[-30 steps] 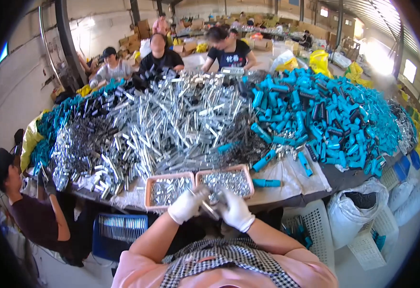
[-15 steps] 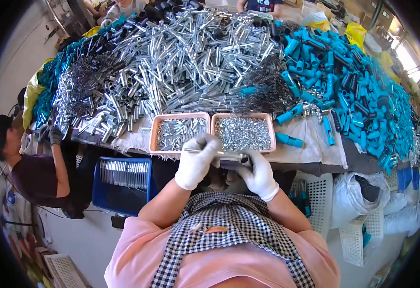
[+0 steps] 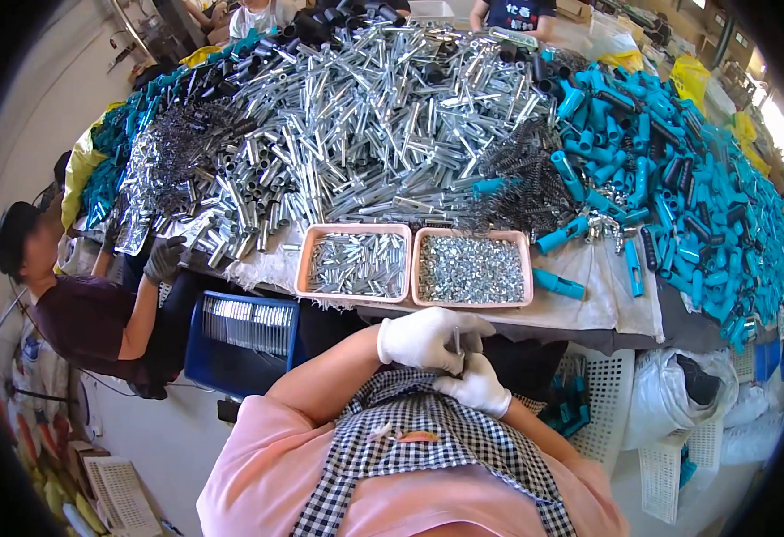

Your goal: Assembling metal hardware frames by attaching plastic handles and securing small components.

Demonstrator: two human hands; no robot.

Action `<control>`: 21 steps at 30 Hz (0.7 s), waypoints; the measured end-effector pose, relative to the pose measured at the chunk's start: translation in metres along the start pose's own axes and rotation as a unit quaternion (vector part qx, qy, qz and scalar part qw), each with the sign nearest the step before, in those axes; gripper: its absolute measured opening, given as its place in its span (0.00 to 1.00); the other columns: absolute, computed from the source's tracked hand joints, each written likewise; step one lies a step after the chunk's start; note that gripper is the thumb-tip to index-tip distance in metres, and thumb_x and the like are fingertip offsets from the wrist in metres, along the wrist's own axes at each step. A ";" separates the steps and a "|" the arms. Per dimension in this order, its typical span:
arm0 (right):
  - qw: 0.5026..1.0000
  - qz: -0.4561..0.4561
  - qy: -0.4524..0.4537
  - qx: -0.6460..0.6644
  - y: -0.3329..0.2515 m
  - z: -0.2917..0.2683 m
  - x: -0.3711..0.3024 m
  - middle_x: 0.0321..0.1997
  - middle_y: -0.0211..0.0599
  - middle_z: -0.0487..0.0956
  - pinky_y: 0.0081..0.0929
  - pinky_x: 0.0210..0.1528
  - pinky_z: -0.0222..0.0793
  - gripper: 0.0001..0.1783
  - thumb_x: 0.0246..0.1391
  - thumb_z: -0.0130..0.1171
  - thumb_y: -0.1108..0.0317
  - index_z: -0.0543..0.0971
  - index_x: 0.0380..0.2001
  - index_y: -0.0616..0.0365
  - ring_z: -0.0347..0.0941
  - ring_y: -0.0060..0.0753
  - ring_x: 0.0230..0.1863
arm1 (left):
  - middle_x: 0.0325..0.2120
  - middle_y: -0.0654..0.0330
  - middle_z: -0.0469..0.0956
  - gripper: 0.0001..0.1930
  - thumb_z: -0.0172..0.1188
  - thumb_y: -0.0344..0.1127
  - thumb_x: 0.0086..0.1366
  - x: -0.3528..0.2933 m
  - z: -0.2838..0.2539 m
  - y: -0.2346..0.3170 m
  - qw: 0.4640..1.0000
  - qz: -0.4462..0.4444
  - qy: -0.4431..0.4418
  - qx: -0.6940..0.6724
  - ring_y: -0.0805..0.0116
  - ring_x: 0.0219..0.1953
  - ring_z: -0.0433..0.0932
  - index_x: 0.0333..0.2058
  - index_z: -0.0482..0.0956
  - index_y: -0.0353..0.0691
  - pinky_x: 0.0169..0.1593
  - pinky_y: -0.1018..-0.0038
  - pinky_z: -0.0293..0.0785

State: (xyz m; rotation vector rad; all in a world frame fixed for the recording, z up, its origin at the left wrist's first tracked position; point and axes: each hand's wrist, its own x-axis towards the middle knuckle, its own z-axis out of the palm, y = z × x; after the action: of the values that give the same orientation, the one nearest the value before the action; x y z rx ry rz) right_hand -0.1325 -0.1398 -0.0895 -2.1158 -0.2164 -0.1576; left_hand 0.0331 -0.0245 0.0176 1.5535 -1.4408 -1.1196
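Observation:
White gloves cover both hands, which are drawn in close together before the checked apron. My left hand is the upper one, its fingers curled round a slim metal tube that stands nearly upright. Only a short shiny length of it shows; the gloves hide the rest. Just below, at the tube's lower end, my right hand is closed, with its fingertips partly hidden. Beyond the hands, at the table's near edge, sit a pink tray of small metal pins and a pink tray of tiny metal pieces.
Metal tubes and rods heap across the table. Dark springs lie beside teal plastic sleeves at right. A blue crate of metal parts stands lower left, near a co-worker. White baskets and a sack stand lower right.
Both hands have come down toward the apron and closer together. The tube has turned from lying level to nearly upright. The co-worker's gloved hand has moved right, and the whole view has shifted slightly.

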 end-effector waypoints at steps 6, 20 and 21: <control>0.953 0.154 0.122 0.232 -0.014 -0.026 0.004 0.32 0.31 0.79 0.20 0.39 0.71 0.44 0.47 0.69 0.74 0.59 0.65 0.69 0.74 0.21 0.32 | 0.48 0.49 0.78 0.30 0.67 0.36 0.57 0.015 -0.032 -0.008 0.971 0.025 0.235 -0.028 0.62 0.44 0.81 0.58 0.70 0.32 0.48 0.67 0.77; 0.959 0.011 0.244 0.143 -0.033 -0.057 0.008 0.25 0.31 0.75 0.21 0.28 0.67 0.37 0.48 0.67 0.76 0.67 0.63 0.61 0.70 0.20 0.23 | 0.38 0.44 0.83 0.32 0.64 0.62 0.50 0.045 -0.156 -0.105 0.845 -0.329 0.252 0.337 0.49 0.42 0.83 0.39 0.85 0.34 0.47 0.62 0.77; 0.957 0.036 0.231 0.171 -0.034 -0.054 0.010 0.25 0.31 0.75 0.21 0.27 0.67 0.35 0.49 0.66 0.76 0.68 0.62 0.62 0.69 0.19 0.22 | 0.38 0.43 0.83 0.32 0.64 0.61 0.50 0.040 -0.174 -0.159 0.833 -0.311 0.223 0.400 0.49 0.41 0.83 0.39 0.85 0.34 0.46 0.61 0.77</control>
State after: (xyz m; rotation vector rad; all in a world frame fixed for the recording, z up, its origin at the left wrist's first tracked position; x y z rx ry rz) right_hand -0.1312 -0.1670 -0.0311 -1.6843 0.1078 -0.5263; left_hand 0.2518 -0.0556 -0.0722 2.7986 -1.1290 -0.3555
